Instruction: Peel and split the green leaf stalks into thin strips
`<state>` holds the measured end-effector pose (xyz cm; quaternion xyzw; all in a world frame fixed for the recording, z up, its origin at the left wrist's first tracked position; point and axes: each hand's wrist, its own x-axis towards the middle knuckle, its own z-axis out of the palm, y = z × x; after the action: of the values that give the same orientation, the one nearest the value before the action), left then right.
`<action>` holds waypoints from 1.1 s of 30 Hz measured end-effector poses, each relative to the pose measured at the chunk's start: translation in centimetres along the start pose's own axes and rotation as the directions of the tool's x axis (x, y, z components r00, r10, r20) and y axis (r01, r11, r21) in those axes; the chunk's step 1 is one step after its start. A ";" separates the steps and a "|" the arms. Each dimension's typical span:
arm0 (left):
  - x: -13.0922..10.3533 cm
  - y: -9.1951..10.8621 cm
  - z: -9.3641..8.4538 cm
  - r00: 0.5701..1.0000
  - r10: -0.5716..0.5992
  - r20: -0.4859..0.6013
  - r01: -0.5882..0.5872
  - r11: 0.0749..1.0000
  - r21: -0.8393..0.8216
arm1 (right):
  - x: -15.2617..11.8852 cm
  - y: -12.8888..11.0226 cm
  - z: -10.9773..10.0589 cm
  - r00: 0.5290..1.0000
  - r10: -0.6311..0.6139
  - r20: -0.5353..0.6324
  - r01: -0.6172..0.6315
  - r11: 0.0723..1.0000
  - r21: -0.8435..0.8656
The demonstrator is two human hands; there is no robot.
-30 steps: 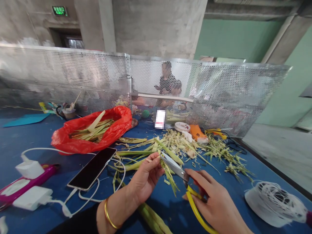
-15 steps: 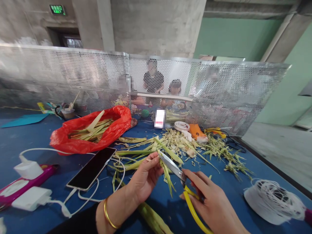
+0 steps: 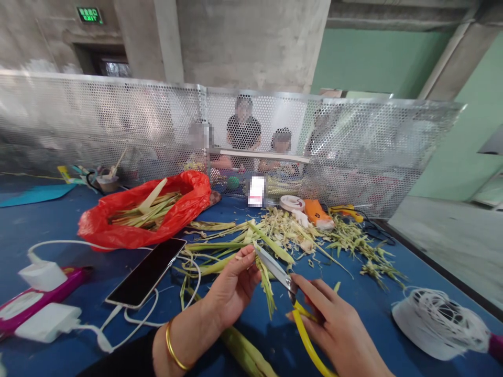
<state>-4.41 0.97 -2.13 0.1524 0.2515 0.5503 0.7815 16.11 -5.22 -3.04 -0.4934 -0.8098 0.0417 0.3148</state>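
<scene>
My left hand (image 3: pixel 231 288), a gold bangle at its wrist, pinches a small bundle of green corn husk strips (image 3: pixel 267 290) whose ends hang down. My right hand (image 3: pixel 334 319) is wrapped round the yellow handles of a pair of scissors (image 3: pixel 275 269). The blades look nearly closed and point up and left, their tips against the husk by my left fingertips. Behind the hands lie long husk leaves (image 3: pixel 216 246) and a heap of pale husk scraps (image 3: pixel 286 230). Another husk piece (image 3: pixel 247 353) lies below my left wrist.
On the left are a red plastic bag (image 3: pixel 98 225) of husks, a phone (image 3: pixel 147 277) with a white cable, and a purple power strip (image 3: pixel 74 275). A white cord spool (image 3: pixel 436 324) stands at right. Perforated metal mesh (image 3: pixel 157 120) borders the table, with several people behind it.
Both hands and the scissors stay nearly in place, shifted a touch left in view. The hanging husk ends have swung slightly left. A person behind the mesh at right has shifted.
</scene>
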 end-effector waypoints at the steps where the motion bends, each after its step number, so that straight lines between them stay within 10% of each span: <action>1: 0.1 0.0 -0.1 1.000 0.000 0.003 0.000 1.000 0.003 | 0.0 0.0 0.1 1.000 -0.005 -0.004 0.005 1.000 -0.003; 33: 0.2 0.3 0.0 1.000 0.005 -0.020 -0.004 1.000 0.019 | -0.4 0.0 0.6 0.997 -0.026 -0.079 0.021 0.997 -0.072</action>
<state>-4.62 1.21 -2.06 0.1548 0.2642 0.5511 0.7762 15.94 -5.38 -3.73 -0.4960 -0.8032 -0.0105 0.3298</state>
